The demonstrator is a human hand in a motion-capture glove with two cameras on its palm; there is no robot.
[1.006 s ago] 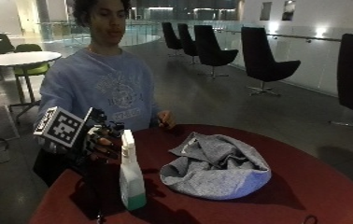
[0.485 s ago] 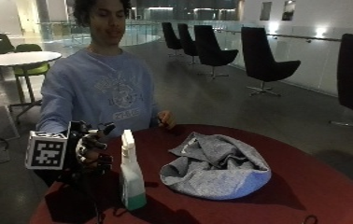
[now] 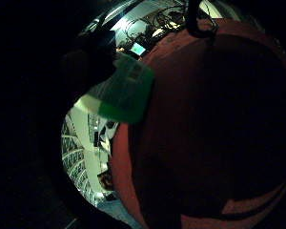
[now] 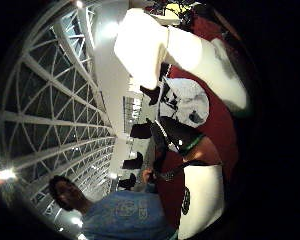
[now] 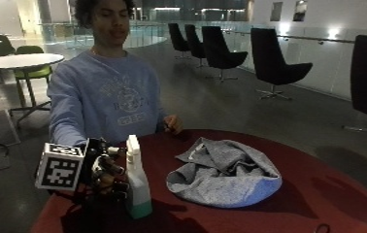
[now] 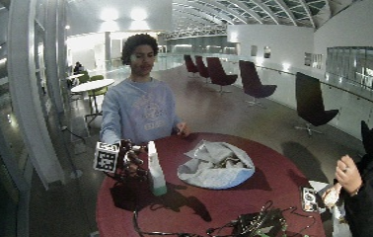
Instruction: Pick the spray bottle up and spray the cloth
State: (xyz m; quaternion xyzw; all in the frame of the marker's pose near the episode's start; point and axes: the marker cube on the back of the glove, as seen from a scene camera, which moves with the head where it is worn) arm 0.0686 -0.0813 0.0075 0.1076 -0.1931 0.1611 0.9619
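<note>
The tall white spray bottle with a green base (image 5: 136, 180) is stood upright on the round red counter (image 5: 312, 194), just beside the crumpled grey cloth (image 5: 225, 173). The black-gloved right hand (image 5: 106, 174) is seen at the bottle in the outside view; whether its grip is closed round it cannot be told. Only the thumb-side palm view shows the bottle's white top close up (image 4: 140, 45).

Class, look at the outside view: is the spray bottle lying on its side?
No, the spray bottle stands upright on the red table.

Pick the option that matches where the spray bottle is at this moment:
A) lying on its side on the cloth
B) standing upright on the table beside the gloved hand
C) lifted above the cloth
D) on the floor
B: the spray bottle stands upright on the red table, its base down, with the gloved right hand right beside it and the grey cloth apart on its other side.
</note>
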